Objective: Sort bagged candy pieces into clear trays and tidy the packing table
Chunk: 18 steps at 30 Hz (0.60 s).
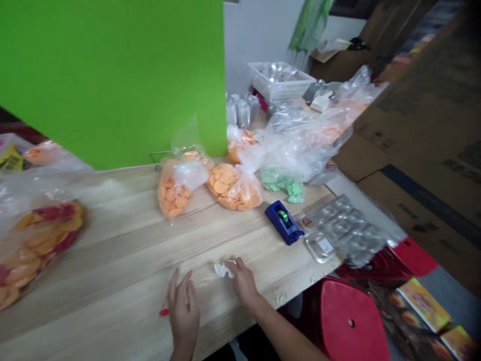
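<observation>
On the pale wood-grain tabletop (112,260), the left hand (183,316) lies open, fingers loosely spread, just beside one small red scrap (164,312). The right hand (243,283), half curled, touches one crumpled white scrap (223,269) with its fingertips. Farther off lie one blue plastic tape dispenser (283,222), a silvery moulded blister tray (345,230) and two clear plastic bags of flat orange discs (176,193).

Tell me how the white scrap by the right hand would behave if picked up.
The white scrap looks thin and crumpled, so it is probably floppy and very light. It would likely shift easily on the table under the right hand.
</observation>
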Each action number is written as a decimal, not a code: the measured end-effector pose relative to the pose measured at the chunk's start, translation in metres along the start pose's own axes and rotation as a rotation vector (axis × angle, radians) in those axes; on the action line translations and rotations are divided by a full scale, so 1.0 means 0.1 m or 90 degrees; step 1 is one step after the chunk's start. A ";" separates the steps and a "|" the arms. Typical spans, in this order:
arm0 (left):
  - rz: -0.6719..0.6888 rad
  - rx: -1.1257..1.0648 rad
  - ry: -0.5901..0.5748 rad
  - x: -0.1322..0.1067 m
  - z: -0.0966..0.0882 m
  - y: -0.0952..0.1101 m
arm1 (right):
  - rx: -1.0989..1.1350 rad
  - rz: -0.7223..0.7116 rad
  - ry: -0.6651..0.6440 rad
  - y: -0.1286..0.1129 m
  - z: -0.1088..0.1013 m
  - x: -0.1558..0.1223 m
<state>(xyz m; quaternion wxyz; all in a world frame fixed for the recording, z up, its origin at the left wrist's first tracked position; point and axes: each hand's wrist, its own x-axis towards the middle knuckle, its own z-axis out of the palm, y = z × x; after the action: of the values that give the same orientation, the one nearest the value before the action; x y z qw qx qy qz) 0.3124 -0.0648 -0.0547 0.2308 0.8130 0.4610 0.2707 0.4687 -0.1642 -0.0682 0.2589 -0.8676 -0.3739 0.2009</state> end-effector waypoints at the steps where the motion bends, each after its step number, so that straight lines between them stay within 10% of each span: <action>1: 0.085 -0.012 -0.060 0.17 0.09 0.23 | 0.029 -0.008 0.012 0.03 -0.04 -0.09; 6: 0.543 0.103 -0.303 0.88 0.87 1.58 | -0.002 0.235 0.171 0.82 -0.69 -0.45; 10: 0.712 0.217 -0.407 1.04 1.50 2.36 | 0.013 0.266 0.125 0.89 -0.61 -0.60; 14: 0.762 0.305 -0.435 1.14 1.69 2.50 | 0.149 0.159 0.091 0.44 -0.24 -0.45; 18: 0.644 0.324 -0.440 1.33 1.50 2.28 | 0.205 0.094 0.061 0.32 -0.37 -0.32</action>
<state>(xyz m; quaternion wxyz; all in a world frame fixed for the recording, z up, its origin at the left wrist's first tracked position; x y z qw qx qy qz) 0.6098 -0.0741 0.0056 0.0102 0.9984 -0.0288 -0.0482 0.4857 -0.2181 -0.0538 0.3964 -0.8489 -0.2592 0.2348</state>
